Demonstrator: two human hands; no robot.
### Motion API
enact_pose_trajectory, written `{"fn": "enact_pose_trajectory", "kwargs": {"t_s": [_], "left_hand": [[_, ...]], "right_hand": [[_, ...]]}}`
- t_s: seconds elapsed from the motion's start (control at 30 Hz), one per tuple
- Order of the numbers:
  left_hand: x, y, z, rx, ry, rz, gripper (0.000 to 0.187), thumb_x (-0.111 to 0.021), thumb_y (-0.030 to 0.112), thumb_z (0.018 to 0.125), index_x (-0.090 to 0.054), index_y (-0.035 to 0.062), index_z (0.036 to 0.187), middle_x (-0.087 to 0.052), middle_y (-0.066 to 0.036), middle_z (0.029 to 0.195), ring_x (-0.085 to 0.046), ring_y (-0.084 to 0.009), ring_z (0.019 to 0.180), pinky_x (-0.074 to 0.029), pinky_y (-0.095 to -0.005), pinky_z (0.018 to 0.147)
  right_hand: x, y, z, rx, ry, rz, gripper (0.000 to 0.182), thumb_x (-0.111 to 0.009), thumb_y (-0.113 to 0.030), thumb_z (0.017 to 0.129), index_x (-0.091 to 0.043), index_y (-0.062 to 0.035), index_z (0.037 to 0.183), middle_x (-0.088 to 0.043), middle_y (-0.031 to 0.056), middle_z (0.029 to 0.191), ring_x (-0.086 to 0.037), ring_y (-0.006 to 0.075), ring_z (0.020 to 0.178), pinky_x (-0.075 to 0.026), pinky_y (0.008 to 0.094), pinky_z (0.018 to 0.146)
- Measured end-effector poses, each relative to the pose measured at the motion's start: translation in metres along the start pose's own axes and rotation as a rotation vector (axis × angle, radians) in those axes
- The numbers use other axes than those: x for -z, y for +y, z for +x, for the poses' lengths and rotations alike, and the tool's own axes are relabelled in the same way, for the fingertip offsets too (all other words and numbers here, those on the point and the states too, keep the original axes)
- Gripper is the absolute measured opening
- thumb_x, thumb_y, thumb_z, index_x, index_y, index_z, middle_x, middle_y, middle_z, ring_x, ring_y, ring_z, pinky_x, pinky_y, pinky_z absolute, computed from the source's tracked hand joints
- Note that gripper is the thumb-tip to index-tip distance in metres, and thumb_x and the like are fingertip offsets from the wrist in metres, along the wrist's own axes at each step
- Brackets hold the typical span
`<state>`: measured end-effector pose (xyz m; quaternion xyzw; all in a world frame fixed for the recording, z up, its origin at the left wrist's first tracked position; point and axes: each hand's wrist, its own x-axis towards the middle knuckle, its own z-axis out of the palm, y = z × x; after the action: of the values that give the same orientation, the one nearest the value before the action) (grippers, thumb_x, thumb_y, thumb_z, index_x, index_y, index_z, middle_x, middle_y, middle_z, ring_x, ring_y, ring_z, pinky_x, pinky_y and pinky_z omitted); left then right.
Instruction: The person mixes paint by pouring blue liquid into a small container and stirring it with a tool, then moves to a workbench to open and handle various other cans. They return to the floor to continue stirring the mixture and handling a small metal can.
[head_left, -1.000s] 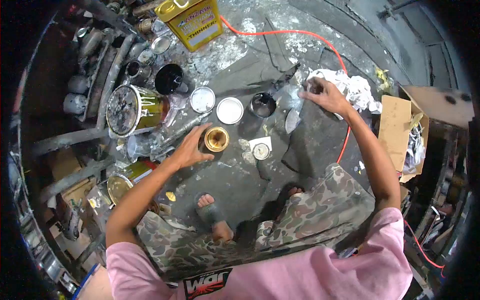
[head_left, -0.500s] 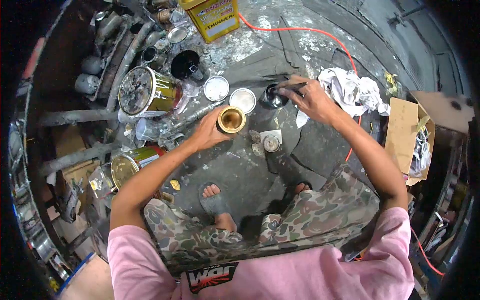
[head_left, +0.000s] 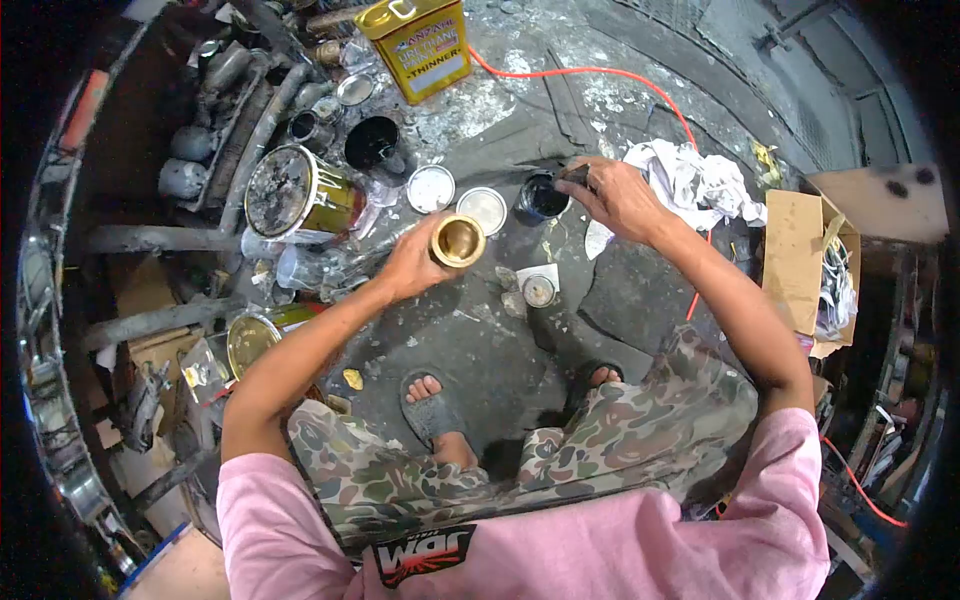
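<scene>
Near the frame's centre, the left hand (head_left: pixel 412 265) grips a small gold can (head_left: pixel 458 240); the right hand (head_left: pixel 615 195), arm bent, pinches something thin over a dark can (head_left: pixel 543 197).

We see our left hand (head_left: pixel 410 268) gripping a small gold can (head_left: pixel 458 240), tilted off the floor (head_left: pixel 480 350). At two o'clock from it, our right hand (head_left: pixel 620 198) touches a dark cup (head_left: pixel 541 196); two round lids (head_left: pixel 458 198) lie at twelve o'clock.

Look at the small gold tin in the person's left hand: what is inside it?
The gold tin is open and tilted in the left hand. Its shiny gold inner wall shows, with no clear contents. The fingers cover its outer side and base.
</scene>
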<state>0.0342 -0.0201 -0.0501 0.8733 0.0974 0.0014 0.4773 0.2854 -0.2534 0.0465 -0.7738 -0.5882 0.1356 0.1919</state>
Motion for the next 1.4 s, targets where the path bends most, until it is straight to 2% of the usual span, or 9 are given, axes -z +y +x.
{"fn": "enact_pose_trajectory", "kwargs": {"t_s": [0.17, 0.3, 0.4, 0.53, 0.8, 0.97, 1.1, 1.23, 1.4], "left_hand": [[-0.015, 0.001, 0.001, -0.099, -0.018, 0.055, 0.073, -0.091, 0.023, 0.068, -0.058, 0.0053, 0.131, -0.066, -0.012, 0.124, -0.064, -0.0283, 0.117, -0.049, -0.0405, 0.101], [-0.002, -0.002, -0.005, -0.043, 0.024, 0.023, 0.073, -0.091, 0.022, 0.068, -0.057, 0.0052, 0.131, -0.066, -0.012, 0.122, -0.064, -0.0280, 0.116, -0.049, -0.0406, 0.101], [-0.008, 0.007, -0.008, -0.049, -0.033, 0.024, 0.076, -0.091, 0.022, 0.067, -0.057, 0.0050, 0.132, -0.064, -0.013, 0.128, -0.063, -0.0284, 0.119, -0.048, -0.0397, 0.104], [-0.003, 0.007, -0.007, -0.059, 0.003, 0.061, 0.078, -0.091, 0.025, 0.067, -0.056, 0.0043, 0.134, -0.063, -0.015, 0.130, -0.061, -0.0310, 0.122, -0.047, -0.0417, 0.106], [-0.014, -0.004, -0.006, -0.131, 0.036, 0.147, 0.072, -0.089, 0.023, 0.068, -0.058, 0.0038, 0.130, -0.063, -0.016, 0.129, -0.061, -0.0350, 0.120, -0.047, -0.0433, 0.105], [0.011, -0.005, -0.009, -0.101, 0.074, 0.186, 0.076, -0.088, 0.019, 0.068, -0.055, 0.0043, 0.134, -0.062, -0.017, 0.128, -0.060, -0.0355, 0.122, -0.047, -0.0445, 0.105], [0.004, 0.010, -0.010, -0.101, 0.023, 0.133, 0.076, -0.087, 0.020, 0.067, -0.056, 0.0041, 0.134, -0.062, -0.018, 0.129, -0.059, -0.0358, 0.123, -0.046, -0.0434, 0.106], [0.011, -0.002, -0.014, -0.074, 0.070, 0.177, 0.075, -0.087, 0.020, 0.066, -0.057, 0.0041, 0.132, -0.063, -0.018, 0.126, -0.060, -0.0357, 0.120, -0.047, -0.0438, 0.104], [-0.008, -0.004, -0.015, -0.094, -0.021, 0.146, 0.076, -0.089, 0.027, 0.066, -0.056, 0.0048, 0.132, -0.061, -0.017, 0.128, -0.058, -0.0363, 0.121, -0.046, -0.0458, 0.104]], "right_hand": [[-0.027, 0.007, 0.010, 0.175, 0.175, 0.273, 0.026, -0.061, -0.024, 0.098, -0.069, 0.0005, 0.093, -0.068, 0.0190, 0.095, -0.065, 0.0425, 0.086, -0.052, 0.0500, 0.072], [-0.006, -0.005, 0.010, -0.139, -0.099, -0.022, 0.036, -0.063, -0.029, 0.097, -0.062, 0.0028, 0.080, -0.068, 0.0219, 0.092, -0.065, 0.0440, 0.084, -0.051, 0.0514, 0.071], [-0.022, 0.008, 0.014, 0.154, 0.239, 0.169, 0.037, -0.063, -0.031, 0.099, -0.063, 0.0023, 0.083, -0.065, 0.0237, 0.085, -0.064, 0.0451, 0.084, -0.049, 0.0530, 0.070], [-0.028, 0.008, 0.013, 0.022, -0.003, 0.077, 0.038, -0.063, -0.033, 0.098, -0.062, 0.0015, 0.083, -0.065, 0.0223, 0.083, -0.064, 0.0450, 0.081, -0.050, 0.0531, 0.071], [-0.024, 0.003, 0.017, 0.087, 0.179, 0.250, 0.038, -0.063, -0.034, 0.098, -0.061, 0.0004, 0.081, -0.065, 0.0231, 0.081, -0.064, 0.0457, 0.079, -0.050, 0.0533, 0.070], [-0.015, 0.010, 0.014, 0.039, 0.080, -0.040, 0.036, -0.062, -0.031, 0.099, -0.061, 0.0011, 0.083, -0.064, 0.0241, 0.082, -0.063, 0.0457, 0.079, -0.049, 0.0520, 0.068], [-0.028, 0.013, 0.020, 0.219, 0.141, 0.246, 0.036, -0.062, -0.032, 0.099, -0.062, 0.0006, 0.082, -0.064, 0.0245, 0.084, -0.063, 0.0443, 0.083, -0.049, 0.0512, 0.070], [-0.009, 0.005, 0.018, -0.037, -0.058, -0.124, 0.035, -0.062, -0.032, 0.098, -0.064, 0.0006, 0.087, -0.064, 0.0229, 0.085, -0.062, 0.0442, 0.084, -0.049, 0.0506, 0.072], [-0.007, -0.009, 0.018, 0.037, 0.057, 0.230, 0.027, -0.059, -0.026, 0.100, -0.071, -0.0027, 0.108, -0.067, 0.0215, 0.098, -0.064, 0.0428, 0.094, -0.049, 0.0514, 0.078]]}}
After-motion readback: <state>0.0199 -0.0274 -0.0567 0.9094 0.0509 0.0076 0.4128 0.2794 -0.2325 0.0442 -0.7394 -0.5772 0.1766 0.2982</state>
